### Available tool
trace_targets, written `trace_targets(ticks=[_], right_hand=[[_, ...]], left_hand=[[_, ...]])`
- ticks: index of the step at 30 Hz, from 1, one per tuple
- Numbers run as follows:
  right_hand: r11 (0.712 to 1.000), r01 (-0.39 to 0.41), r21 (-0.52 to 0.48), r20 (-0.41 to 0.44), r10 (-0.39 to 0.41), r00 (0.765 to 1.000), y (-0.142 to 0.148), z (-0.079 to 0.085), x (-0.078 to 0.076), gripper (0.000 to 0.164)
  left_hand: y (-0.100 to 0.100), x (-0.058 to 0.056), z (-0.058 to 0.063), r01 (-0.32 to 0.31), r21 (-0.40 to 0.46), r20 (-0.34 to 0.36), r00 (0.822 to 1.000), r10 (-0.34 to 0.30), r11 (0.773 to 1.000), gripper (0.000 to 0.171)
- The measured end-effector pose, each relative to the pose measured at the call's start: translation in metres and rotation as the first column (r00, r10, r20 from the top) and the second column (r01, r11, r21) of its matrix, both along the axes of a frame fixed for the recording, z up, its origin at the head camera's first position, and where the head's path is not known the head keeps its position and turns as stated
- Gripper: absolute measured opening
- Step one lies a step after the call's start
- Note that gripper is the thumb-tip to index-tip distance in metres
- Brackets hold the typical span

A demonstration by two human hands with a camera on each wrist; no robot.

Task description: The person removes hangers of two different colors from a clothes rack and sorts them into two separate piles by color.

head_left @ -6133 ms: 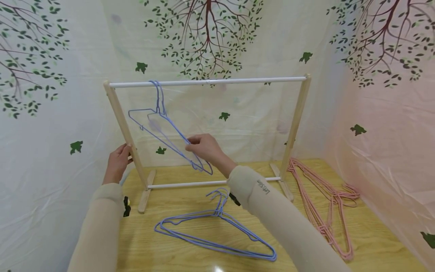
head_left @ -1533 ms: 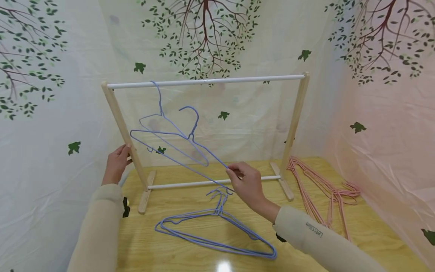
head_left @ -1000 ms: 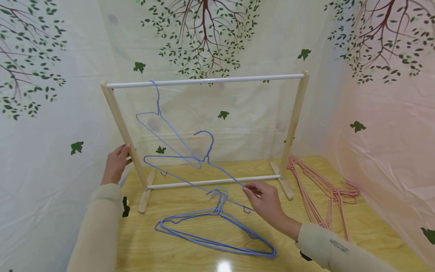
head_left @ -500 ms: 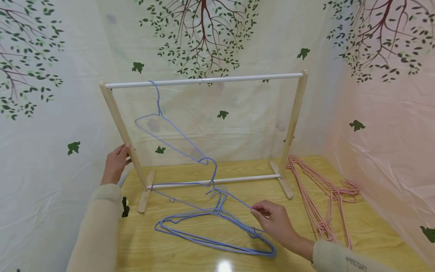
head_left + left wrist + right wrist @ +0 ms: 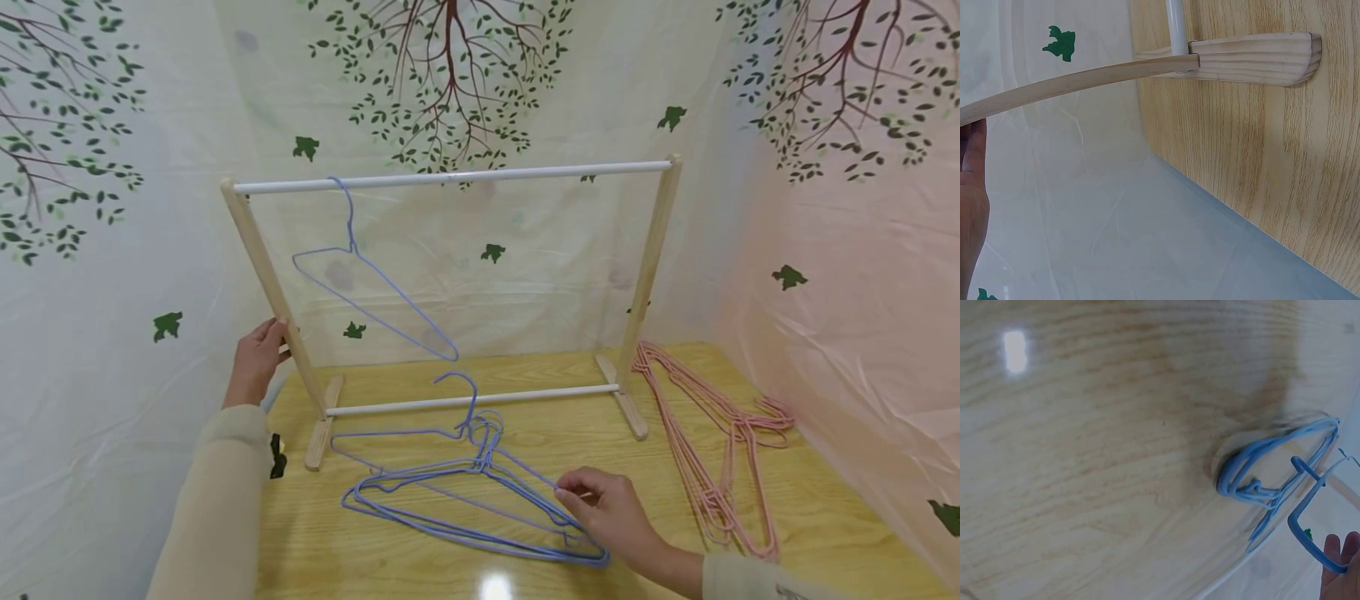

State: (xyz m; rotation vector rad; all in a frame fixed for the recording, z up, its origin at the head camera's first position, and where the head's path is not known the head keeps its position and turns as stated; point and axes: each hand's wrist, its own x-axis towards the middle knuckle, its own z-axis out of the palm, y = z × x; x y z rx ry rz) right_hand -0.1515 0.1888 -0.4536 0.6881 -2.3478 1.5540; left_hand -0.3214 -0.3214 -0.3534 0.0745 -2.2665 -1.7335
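Observation:
A wooden rack with a white top bar (image 5: pixel 510 174) stands on the table. At its left post (image 5: pixel 264 260), my left hand (image 5: pixel 253 360) grips the wood between thumb and fingers. One blue wire hanger (image 5: pixel 405 297) hangs from the bar near the left end. My right hand (image 5: pixel 617 510) pinches another blue hanger (image 5: pixel 408 432) by its right shoulder, hook upward. It is held over a small stack of blue hangers (image 5: pixel 480 542) lying on the table; whether it touches them I cannot tell. In the right wrist view the held hanger (image 5: pixel 1317 552) rises from the fingers beside the stack (image 5: pixel 1244 469).
Several pink hangers (image 5: pixel 675 442) lie piled on the right of the table (image 5: pixel 832 517), beside the rack's right foot (image 5: pixel 622 400). A low white crossbar (image 5: pixel 547 395) joins the feet. A leaf-printed sheet (image 5: pixel 570 275) encloses the back and sides.
Earlier two blue hangers hung from the bar. My right hand has lifted one off and brought it down and right over the blue stack. My left hand has stayed on the post.

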Motion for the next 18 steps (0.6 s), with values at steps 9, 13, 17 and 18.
trace_targets(ticks=[9,13,17,18], right_hand=[[0.999,-0.016,0.039,0.154,0.010,0.988,0.004,-0.010,-0.001,0.008],[0.996,0.022,0.084,0.161,-0.036,0.986,0.005,-0.013,-0.008,0.010],[0.990,0.084,0.114,0.208,-0.106,0.972,0.004,-0.016,-0.018,0.009],[0.988,0.099,0.122,0.216,-0.124,0.969,0.003,-0.017,-0.020,0.008]], left_hand=[[0.001,0.000,-0.001,-0.014,-0.009,-0.023,1.000,0.013,1.000,0.067],[0.000,0.000,-0.001,-0.004,-0.031,-0.018,1.000,0.003,1.000,0.068],[-0.001,0.000,-0.001,0.003,-0.028,-0.013,1.000,-0.003,1.000,0.068],[-0.001,0.000,-0.001,0.003,-0.027,-0.013,1.000,-0.003,1.000,0.068]])
